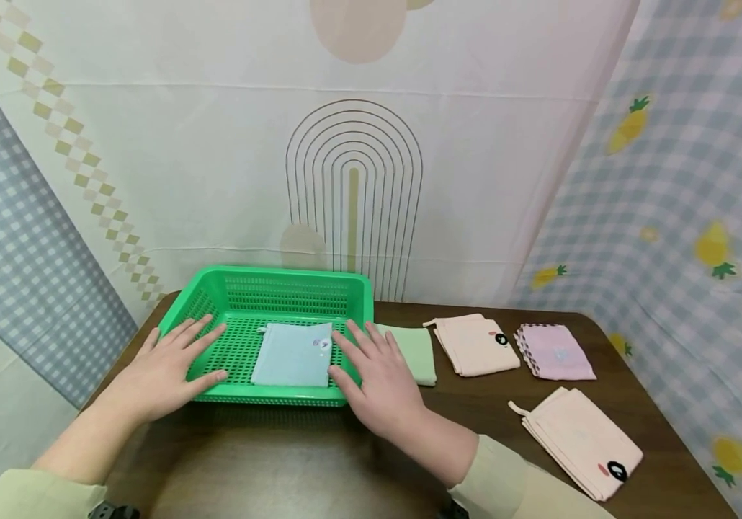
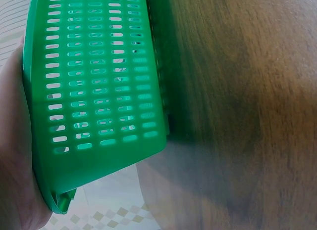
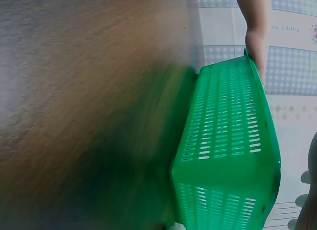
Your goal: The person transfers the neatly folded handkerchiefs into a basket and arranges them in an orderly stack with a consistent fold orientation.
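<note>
A green plastic basket (image 1: 293, 277) with slotted walls stands at the back left of the table. Inside it, flat on the bottom, lies a folded light blue cloth (image 1: 293, 357) with a small printed face. My left hand (image 1: 170, 367) spreads its fingers over the basket's left front corner. At the right front corner, my right hand (image 1: 380, 382) reaches over the rim with straight, spread fingers, the tips near the blue cloth. In the left wrist view, the left hand (image 2: 15, 146) lies along the rim. Neither hand has anything between its fingers.
Right of the basket lies a folded green cloth (image 1: 413, 353), partly behind my right hand. Farther right are a pale pink cloth (image 1: 475, 346), a purple cloth (image 1: 555, 353) with checked edging, and a nearer pink cloth (image 1: 581, 440). Patterned curtains hang behind the brown table (image 1: 267, 461).
</note>
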A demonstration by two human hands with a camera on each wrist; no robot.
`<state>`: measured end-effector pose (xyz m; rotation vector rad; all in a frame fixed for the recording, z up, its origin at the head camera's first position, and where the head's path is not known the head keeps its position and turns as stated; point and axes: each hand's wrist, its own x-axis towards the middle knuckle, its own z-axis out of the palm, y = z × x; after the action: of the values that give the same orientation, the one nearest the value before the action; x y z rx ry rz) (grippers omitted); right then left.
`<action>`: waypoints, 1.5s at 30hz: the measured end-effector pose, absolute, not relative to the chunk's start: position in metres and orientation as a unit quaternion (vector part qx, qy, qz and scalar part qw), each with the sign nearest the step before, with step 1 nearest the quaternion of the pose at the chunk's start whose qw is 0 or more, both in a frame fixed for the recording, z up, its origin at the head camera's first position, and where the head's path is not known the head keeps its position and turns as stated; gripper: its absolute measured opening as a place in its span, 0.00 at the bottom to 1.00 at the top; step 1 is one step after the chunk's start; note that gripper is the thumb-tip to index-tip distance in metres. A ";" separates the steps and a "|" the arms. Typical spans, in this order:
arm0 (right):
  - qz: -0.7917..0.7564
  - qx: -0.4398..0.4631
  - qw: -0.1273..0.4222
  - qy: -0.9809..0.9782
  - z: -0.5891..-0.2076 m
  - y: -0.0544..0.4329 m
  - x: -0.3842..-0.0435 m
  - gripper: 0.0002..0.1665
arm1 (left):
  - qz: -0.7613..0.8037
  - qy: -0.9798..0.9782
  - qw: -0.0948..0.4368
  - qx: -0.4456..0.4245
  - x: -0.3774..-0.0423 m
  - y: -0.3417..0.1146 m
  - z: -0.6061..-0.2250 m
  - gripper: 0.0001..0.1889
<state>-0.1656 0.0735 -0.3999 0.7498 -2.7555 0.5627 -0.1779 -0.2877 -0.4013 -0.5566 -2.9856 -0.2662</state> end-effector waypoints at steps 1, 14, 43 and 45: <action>0.192 0.257 0.116 -0.940 -0.401 0.075 -0.165 0.37 | -0.087 -0.978 0.046 -0.182 -0.178 -0.288 -0.401 0.43; 0.185 0.241 0.118 -0.945 -0.410 0.100 -0.165 0.38 | -0.083 -0.979 0.042 -0.184 -0.180 -0.288 -0.401 0.43; 0.183 0.213 0.117 -0.953 -0.431 0.138 -0.156 0.36 | -0.085 -0.977 0.044 -0.189 -0.178 -0.287 -0.400 0.42; 0.182 0.214 0.120 -0.952 -0.432 0.141 -0.154 0.36 | -0.086 -0.978 0.043 -0.187 -0.177 -0.287 -0.400 0.42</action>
<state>-0.1540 0.1411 -0.4321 0.6241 -2.7820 0.5325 -0.1770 -0.2872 -0.4003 -0.5732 -2.9900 -0.2626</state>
